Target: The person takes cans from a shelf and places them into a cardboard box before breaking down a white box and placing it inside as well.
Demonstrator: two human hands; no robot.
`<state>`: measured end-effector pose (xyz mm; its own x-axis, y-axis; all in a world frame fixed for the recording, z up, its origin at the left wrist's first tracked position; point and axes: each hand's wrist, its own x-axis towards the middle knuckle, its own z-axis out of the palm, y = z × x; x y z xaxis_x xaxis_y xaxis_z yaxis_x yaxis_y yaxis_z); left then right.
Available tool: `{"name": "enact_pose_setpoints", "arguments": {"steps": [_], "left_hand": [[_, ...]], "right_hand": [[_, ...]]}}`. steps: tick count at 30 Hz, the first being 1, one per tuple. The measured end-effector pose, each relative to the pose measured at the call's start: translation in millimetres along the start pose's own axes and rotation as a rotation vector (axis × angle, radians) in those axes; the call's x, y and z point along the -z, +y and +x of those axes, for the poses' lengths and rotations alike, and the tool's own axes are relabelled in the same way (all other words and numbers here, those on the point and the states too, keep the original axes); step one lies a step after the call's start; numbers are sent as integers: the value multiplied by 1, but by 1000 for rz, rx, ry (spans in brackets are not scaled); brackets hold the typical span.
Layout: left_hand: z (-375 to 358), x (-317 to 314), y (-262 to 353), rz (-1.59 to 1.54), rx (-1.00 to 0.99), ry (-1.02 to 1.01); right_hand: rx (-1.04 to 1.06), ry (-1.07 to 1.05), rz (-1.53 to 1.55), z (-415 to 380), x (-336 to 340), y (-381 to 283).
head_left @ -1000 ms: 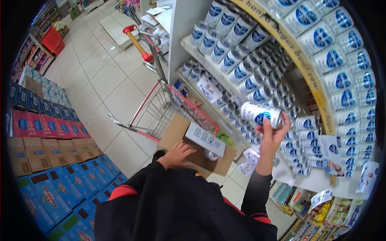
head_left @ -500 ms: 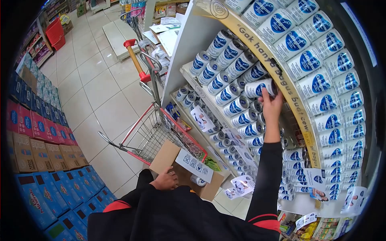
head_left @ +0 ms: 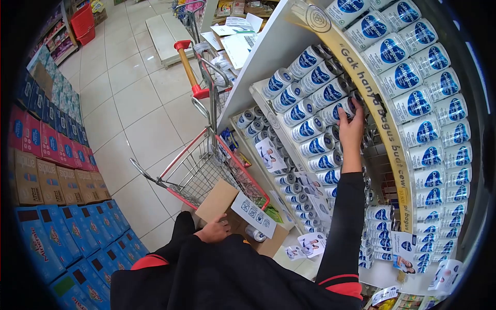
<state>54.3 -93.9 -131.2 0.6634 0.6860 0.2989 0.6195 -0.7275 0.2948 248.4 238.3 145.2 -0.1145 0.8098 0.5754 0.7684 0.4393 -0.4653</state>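
Observation:
My right hand (head_left: 351,124) reaches into the shelf display, its fingers wrapped round a white-and-blue can (head_left: 330,112). This can lies at the end of a row, close against other cans (head_left: 326,95) of the same kind on the shelf. Low in front of my body, my left hand (head_left: 215,230) grips the edge of an open cardboard box (head_left: 217,200), fingers curled over it. One can (head_left: 254,233) shows inside the box, partly hidden by a flap with printed symbols (head_left: 253,214).
A shopping cart (head_left: 194,160) with red trim stands beyond the box. A curved yellow sign strip (head_left: 356,67) borders the display near my right hand, with more stacked cans (head_left: 418,103) beyond. Blue cartons (head_left: 57,232) are piled at left.
My right hand has moved the can in against the neighbouring cans on the shelf row. The view has shifted slightly, and my left hand stays on the box.

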Motion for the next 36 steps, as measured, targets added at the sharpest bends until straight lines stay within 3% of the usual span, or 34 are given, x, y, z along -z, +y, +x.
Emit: {"name": "enact_pose_setpoints", "arguments": {"steps": [3, 11, 13, 20, 22, 24, 26, 27, 29, 33, 35, 36], "left_hand": [[-1, -1, 2, 20, 16, -144], [-2, 2, 3, 10, 13, -126], [-2, 2, 4, 10, 12, -140], [-2, -1, 5, 13, 28, -147], [-2, -1, 4, 18, 28, -164], [-1, -2, 4, -58, 21, -46], [-1, -5, 3, -43, 22, -67], [-1, -5, 4, -32, 29, -85], [0, -3, 3, -23, 13, -129], [-1, -10, 7, 6, 46, -186], [1, -2, 8, -3, 29, -229], [2, 1, 8, -2, 34, -243]], "right_hand": [[-36, 29, -69, -2, -1, -3], [132, 94, -217, -2, -7, 17], [22, 87, -112, -3, -5, 12], [-76, 42, -145, -9, -6, 6], [54, 79, -162, -15, -4, 0], [160, 156, -269, -22, 3, -4], [-213, 92, 129, -40, 24, -30], [-179, 100, 291, -55, 35, -34], [-310, -64, 526, -92, 65, -56], [-530, -612, 915, -192, 115, -55], [-628, -748, 1127, -247, 120, -32], [-641, -720, 1134, -276, 119, -23]]}}
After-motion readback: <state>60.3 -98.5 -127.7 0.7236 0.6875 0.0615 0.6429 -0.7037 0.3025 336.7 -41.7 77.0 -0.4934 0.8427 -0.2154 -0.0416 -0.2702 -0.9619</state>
